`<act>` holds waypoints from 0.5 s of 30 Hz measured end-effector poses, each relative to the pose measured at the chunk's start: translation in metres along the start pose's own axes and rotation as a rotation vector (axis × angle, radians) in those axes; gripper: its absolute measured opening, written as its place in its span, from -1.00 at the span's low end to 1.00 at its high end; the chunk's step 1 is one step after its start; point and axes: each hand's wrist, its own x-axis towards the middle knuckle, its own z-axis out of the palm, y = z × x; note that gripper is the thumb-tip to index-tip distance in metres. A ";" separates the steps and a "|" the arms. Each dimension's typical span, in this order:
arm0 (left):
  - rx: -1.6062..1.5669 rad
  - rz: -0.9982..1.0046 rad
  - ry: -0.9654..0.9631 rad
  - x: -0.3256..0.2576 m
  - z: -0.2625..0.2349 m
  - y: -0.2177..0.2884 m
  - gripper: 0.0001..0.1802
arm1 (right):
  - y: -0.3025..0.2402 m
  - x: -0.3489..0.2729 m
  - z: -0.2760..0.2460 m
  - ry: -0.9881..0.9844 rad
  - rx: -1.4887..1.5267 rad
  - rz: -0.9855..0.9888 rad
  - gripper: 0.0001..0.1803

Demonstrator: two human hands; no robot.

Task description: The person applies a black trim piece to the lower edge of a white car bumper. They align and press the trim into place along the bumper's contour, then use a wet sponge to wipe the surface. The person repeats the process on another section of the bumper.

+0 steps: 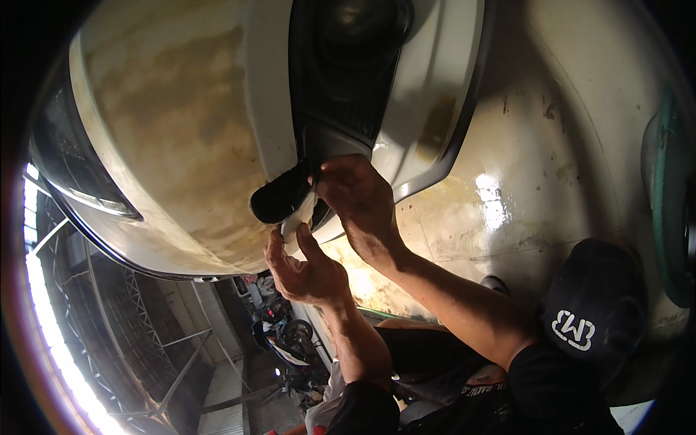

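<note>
A vehicle's pale bumper [170,138] with smeared tan patches fills the upper left. Beside its edge is a rounded black recess or part [278,196]; I cannot tell which. My left hand [308,274] is closed below it, thumb and fingers pinching a small white piece [297,221] against that black shape. My right hand [360,199] reaches in from the right, fingers bent together at the piece's upper end. What its fingertips grip is partly hidden. Dark grille trim [341,138] lies just above both hands.
A pale panel strip [435,94] with a dark edge curves above the stained, glossy floor [507,210]. A rounded black fabric shape with a white emblem [594,304] is at lower right. A green band [670,203] runs at far right; a motorcycle [293,337] is at the bottom.
</note>
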 end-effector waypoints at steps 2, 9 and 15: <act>-0.037 0.029 -0.029 0.001 -0.001 0.001 -0.73 | -0.004 -0.001 -0.002 -0.018 -0.115 0.021 -0.78; -0.017 0.159 -0.090 0.005 -0.001 0.018 -0.80 | -0.013 -0.001 0.001 -0.035 -0.020 0.075 -0.76; -0.071 0.203 -0.113 -0.007 0.006 0.011 -0.82 | -0.010 -0.001 -0.003 -0.035 -0.143 0.077 -0.75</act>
